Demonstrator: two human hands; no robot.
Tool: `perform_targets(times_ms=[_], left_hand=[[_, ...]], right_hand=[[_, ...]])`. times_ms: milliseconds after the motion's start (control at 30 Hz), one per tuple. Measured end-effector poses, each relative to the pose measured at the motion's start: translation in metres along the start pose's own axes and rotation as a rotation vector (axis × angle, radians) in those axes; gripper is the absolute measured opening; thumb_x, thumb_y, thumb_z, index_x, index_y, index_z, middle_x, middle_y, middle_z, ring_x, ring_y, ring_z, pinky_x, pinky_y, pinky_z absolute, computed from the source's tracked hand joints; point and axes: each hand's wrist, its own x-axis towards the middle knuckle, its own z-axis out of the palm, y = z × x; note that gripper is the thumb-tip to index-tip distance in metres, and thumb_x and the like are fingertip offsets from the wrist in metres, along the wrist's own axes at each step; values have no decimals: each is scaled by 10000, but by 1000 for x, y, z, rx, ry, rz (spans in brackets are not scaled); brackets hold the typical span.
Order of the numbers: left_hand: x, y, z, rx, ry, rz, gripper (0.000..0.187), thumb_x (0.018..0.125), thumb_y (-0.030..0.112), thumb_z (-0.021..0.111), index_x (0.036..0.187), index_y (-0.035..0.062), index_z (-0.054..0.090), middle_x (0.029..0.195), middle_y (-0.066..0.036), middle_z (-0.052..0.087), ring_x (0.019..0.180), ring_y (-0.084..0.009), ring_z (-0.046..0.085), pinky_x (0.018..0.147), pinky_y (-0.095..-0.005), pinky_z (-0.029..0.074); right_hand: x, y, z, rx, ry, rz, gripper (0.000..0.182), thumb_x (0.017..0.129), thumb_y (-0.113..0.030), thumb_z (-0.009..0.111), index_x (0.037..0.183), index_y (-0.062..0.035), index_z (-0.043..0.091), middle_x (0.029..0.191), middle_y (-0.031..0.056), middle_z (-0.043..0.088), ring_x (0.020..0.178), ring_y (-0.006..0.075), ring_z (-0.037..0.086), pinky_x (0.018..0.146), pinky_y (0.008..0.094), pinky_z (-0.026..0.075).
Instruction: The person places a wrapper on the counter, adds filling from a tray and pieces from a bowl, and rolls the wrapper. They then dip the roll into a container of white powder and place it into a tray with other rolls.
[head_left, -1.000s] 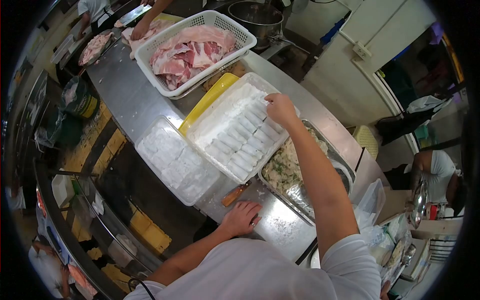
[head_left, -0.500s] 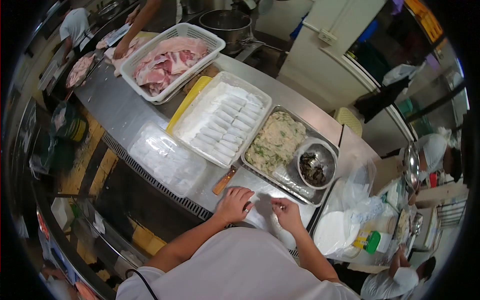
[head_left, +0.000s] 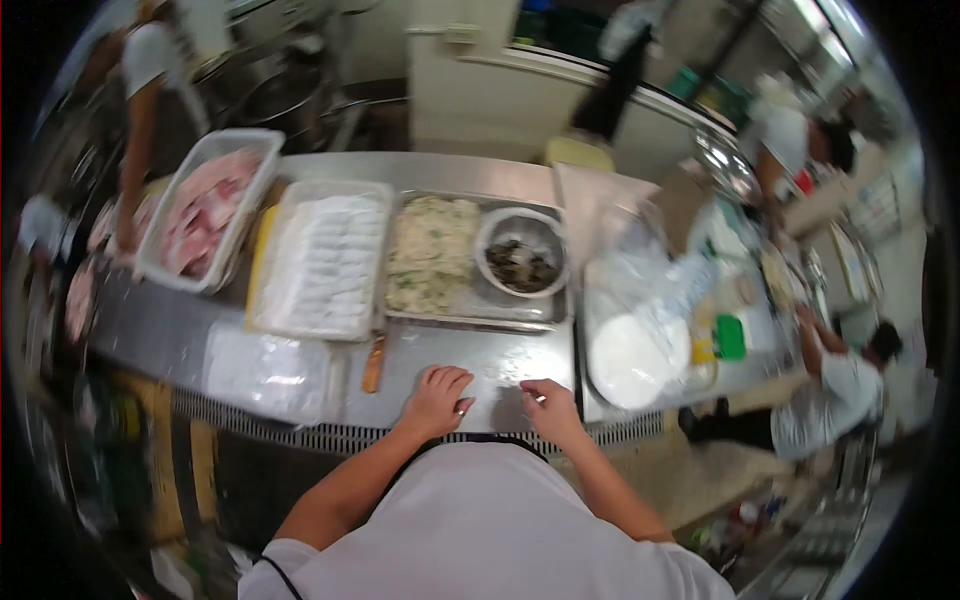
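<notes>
Here's the worktop (head_left: 440, 358), smooth metal with glossy highlights, and a shiny metal tray (head_left: 500, 316) on it. The knife handle (head_left: 373, 365) looks like wood, while the lidded box (head_left: 268, 375) shows glossy, see-through plastic.

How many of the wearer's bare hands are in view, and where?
2: the left hand at the steel counter, right of the brown wooden handle; the right hand before the rectangular steel tray. Neither is hidden.
</notes>
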Motion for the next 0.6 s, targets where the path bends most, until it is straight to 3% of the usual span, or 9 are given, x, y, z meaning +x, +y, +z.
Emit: perform_targets(times_ms=[67, 167, 267, 333, 433, 500, 533, 600], left_hand=[[6, 14, 6, -28, -55, 29, 472, 964, 232, 763, 1381, 43, 648, 1391, -129, 648, 1343, -327, 576, 1220, -557, 364], [14, 33, 20, -91, -106, 109, 483, 956, 230, 771, 1386, 48, 648, 1398, -129, 644, 1354, -328, 570, 1231, -577, 346], [18, 43, 30, -114, -144, 168, 490, 944, 222, 779, 1384, 50, 648, 1397, -130, 641, 1361, -330, 564, 1235, -591, 338], [21, 45, 37, -122, -170, 209, 494, 932, 214, 786, 1377, 50, 646, 1396, -134, 638, 1362, -337, 561, 1236, -601, 333], [30, 47, 52, -129, -195, 291, 509, 913, 197, 794, 1371, 45, 630, 1390, -146, 630, 1354, -358, 556, 1235, -613, 329], [35, 48, 59, -124, -208, 350, 533, 906, 181, 796, 1383, 39, 607, 1383, -157, 625, 1345, -374, 554, 1232, -619, 330], [37, 49, 59, -121, -217, 375, 543, 905, 175, 795, 1390, 35, 596, 1381, -162, 623, 1342, -379, 553, 1229, -621, 331], [39, 50, 62, -120, -227, 407, 559, 904, 162, 794, 1403, 29, 580, 1377, -172, 620, 1338, -391, 551, 1226, -627, 333]], right_hand=[[-7, 23, -5, -137, 104, -12, 316, 961, -125, 731, 1249, -11, 793, 1173, 211, 770, 971, 329, 760, 906, 430, 606], [-16, 46, -22, -298, 363, -63, 298, 928, -101, 705, 1196, 1, 785, 1273, 243, 739, 1229, 433, 682, 1072, 520, 547], [-20, 73, -36, -505, 567, -48, 340, 923, -95, 695, 1242, -1, 766, 1339, 254, 715, 1266, 431, 667, 1089, 520, 553], [-23, 86, -47, -621, 534, 23, 406, 900, -83, 700, 1298, -7, 736, 1430, 296, 660, 1312, 458, 635, 1115, 538, 541], [-22, 103, -55, -816, 440, 129, 593, 919, -185, 675, 1457, 56, 612, 1542, 297, 598, 1466, 414, 543, 1286, 495, 377], [-15, 119, -56, -836, 513, 158, 483, 922, -157, 640, 1361, 44, 651, 1418, 249, 672, 1357, 384, 609, 1155, 490, 477], [-14, 124, -55, -901, 581, 124, 338, 899, -165, 652, 1180, 9, 723, 1262, 194, 725, 1228, 350, 650, 1027, 468, 519], [-14, 125, -57, -926, 501, 151, 236, 890, -135, 671, 1071, -17, 766, 1208, 181, 730, 1181, 334, 644, 976, 453, 518]])
